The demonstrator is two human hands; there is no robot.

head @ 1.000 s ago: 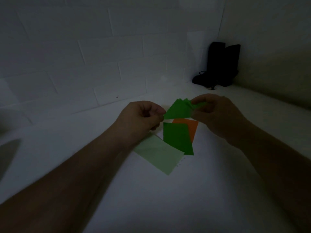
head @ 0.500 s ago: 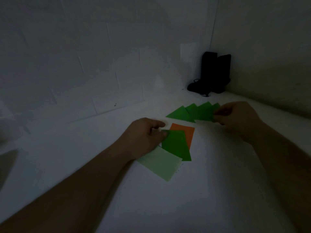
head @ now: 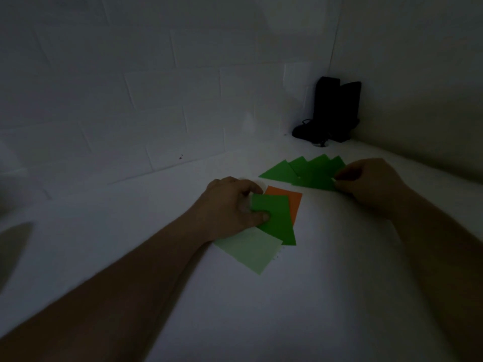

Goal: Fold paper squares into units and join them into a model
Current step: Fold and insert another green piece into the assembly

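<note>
Dark green square [head: 277, 218] pinched by left hand [head: 230, 207], right hand [head: 371, 181] gripping folded green units [head: 308, 171], apart.

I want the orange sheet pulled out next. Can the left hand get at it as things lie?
Probably yes. The left hand pinches the dark green sheet lying over most of the orange sheet. Its far and right edges lie bare beside the fingers, though the hand must let go first.

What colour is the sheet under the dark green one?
Orange sheet, seen in the head view.
</note>
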